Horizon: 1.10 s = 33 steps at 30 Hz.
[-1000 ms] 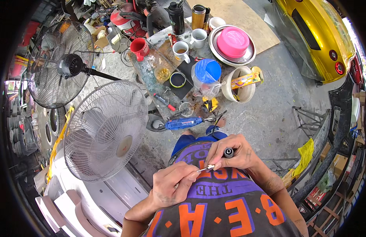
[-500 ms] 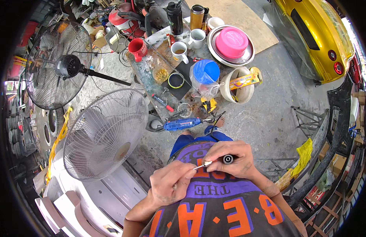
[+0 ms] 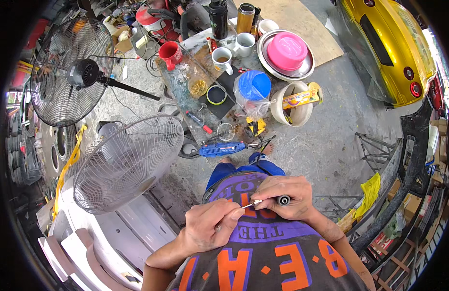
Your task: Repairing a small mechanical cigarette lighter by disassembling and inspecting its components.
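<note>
In front of my shirt, my left hand pinches a thin metal rod between thumb and fingers. The rod's tip meets a small whitish piece, which the fingertips of my right hand grip. Also inside my right hand is a dark cylindrical tool, its round end facing up; its remaining length is hidden by the palm. Beyond my hands, a blue rotary tool lies at the near edge of the low worktable.
Two fans, one black and one grey, stand on the left. Mugs, a red marker and a pink bowl crowd the table. A white bucket stands at its right, and a yellow car body farther right.
The view has shifted slightly. Both hands keep their grips; the rod and whitish piece still meet, with the right hand tilted a little.
</note>
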Available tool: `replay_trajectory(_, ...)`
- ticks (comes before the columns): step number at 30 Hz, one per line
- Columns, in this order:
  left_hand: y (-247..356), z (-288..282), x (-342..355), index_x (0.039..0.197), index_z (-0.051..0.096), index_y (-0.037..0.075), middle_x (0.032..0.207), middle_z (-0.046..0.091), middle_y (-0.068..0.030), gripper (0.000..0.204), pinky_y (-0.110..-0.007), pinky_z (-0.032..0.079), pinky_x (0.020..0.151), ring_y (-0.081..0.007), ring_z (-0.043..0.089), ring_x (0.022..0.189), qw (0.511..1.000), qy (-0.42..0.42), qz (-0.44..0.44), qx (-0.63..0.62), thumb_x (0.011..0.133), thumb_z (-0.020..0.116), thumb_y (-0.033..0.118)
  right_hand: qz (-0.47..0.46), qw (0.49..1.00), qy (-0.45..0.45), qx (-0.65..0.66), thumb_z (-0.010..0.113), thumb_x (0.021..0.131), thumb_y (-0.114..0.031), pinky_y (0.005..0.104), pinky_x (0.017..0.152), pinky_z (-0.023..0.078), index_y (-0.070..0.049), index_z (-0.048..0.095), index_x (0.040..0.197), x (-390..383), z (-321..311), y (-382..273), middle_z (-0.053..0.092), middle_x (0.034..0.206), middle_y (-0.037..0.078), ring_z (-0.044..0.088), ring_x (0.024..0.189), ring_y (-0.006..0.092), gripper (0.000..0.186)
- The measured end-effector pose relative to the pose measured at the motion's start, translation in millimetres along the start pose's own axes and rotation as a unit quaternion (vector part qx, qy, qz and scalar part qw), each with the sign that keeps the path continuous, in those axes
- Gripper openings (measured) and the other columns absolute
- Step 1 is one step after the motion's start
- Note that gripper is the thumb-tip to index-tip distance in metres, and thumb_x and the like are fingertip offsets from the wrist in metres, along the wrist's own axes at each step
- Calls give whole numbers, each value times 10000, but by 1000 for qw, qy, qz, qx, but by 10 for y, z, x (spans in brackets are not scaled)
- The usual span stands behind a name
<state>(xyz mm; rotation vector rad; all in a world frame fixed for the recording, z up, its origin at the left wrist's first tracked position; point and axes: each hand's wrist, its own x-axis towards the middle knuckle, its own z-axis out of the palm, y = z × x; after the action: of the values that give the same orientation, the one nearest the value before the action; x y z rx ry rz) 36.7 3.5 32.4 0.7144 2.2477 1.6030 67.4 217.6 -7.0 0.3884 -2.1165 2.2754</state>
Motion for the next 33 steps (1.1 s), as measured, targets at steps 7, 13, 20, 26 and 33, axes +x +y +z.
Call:
replay_trajectory(7,59,21,7,761,646,-26,557,612,-57,266,-228,444,445,-104,601,493,994,16,-85,-69,963,566,128,-27,998,10,-56,761,763,7,327,701,544,-40,701,1034,-31,26,42,713,831,88,698,760,219,282)
replay_trajectory(13,91,24,31,717,622,-25,538,596,-63,322,-228,403,439,-86,554,469,969,-13,-200,-148,980,532,138,-56,995,21,-83,723,742,53,338,729,549,-31,691,1053,-80,36,83,715,846,85,698,774,227,325)
replay_trajectory(20,11,0,15,716,616,-4,536,581,-45,360,-229,389,445,-77,529,458,968,-33,-210,-134,1002,499,179,-45,994,7,-101,692,724,75,346,748,549,-26,684,1077,-107,52,124,714,852,90,698,794,235,368)
replay_trajectory(26,30,-115,27,831,660,-17,610,586,-21,289,-223,393,495,-54,504,538,952,-87,-262,-134,995,535,184,-35,992,5,-123,757,726,44,327,705,554,-36,694,1039,-114,92,41,713,854,90,699,782,229,329)
replay_trajectory(33,17,-182,-30,890,677,-19,649,583,-3,271,-213,410,553,-39,505,606,918,-103,-332,-193,992,560,204,14,988,-40,-151,778,735,16,312,713,557,-56,694,1054,-110,130,0,713,894,84,698,813,215,337)
